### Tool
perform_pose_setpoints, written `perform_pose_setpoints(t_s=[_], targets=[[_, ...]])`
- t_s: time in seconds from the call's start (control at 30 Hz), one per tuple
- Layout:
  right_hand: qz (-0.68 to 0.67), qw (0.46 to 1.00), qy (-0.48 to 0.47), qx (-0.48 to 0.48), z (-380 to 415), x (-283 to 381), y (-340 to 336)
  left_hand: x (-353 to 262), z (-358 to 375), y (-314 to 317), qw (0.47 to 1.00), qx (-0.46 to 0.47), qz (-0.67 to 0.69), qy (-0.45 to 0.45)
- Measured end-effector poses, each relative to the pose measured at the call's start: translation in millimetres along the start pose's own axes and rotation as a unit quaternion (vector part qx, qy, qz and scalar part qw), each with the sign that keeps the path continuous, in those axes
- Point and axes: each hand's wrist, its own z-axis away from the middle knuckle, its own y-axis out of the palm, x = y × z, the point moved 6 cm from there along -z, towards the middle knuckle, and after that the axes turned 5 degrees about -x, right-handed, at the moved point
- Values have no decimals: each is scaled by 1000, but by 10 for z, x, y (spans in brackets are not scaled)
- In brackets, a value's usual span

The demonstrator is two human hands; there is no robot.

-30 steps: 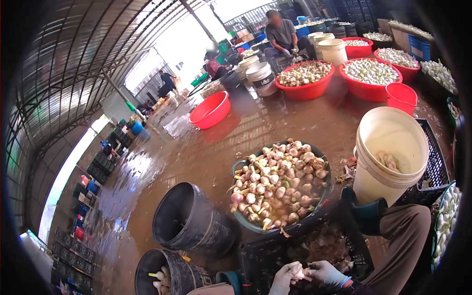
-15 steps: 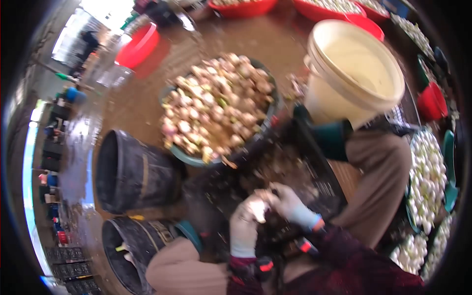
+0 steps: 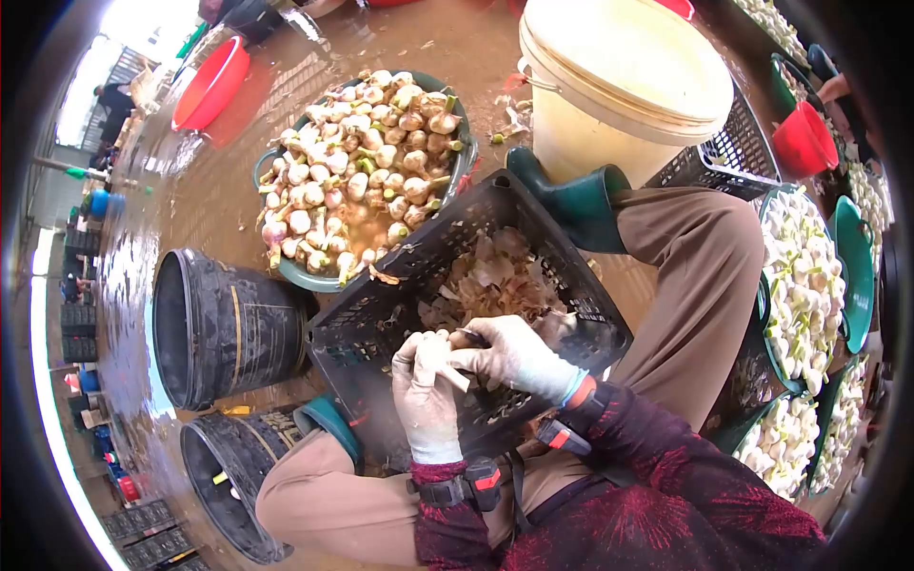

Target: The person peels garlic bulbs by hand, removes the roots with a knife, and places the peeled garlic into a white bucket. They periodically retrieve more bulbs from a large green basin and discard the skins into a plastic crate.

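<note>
Over black crate, garlic bulb held between both gloved hands.

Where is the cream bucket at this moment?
In the head view, the cream bucket stands top right, beyond the person's right knee, beside the basin of garlic.

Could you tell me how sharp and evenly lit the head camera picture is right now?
Head view: strong fisheye bending and a dark vignette at the edges; the gloved hands and black crate are sharp; daylight burns out the top-left corner and glares off the wet floor.
</note>
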Motion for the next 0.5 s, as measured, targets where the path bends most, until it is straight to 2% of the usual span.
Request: perform_pose_setpoints(t_s=[0.03,0.07,0.2,0.3,0.37,0.43,0.5], targets=[[16,1000,1,-4,-6,-31,14,6,-14,-18,999,-16,-32,15],[22,999,-41,-24,-28,-73,40,32,-26,-51,999,-16,-46,9],[81,995,-1,-50,-44,-176,71,164,-62,-123,999,-39,-35,-11],[144,984,-24,-101,-84,-221,87,217,-59,-19,999,-41,-23,-24],[33,988,-3,-153,-174,-238,22,241,-63,-36,998,-51,-25,-23],[-87,984,131,-85,-166,-332,-17,254,-37,46,999,-5,5,-42],[-130,983,118,-61,-149,-368,-6,245,-74,-55,999,-26,-21,-33]])
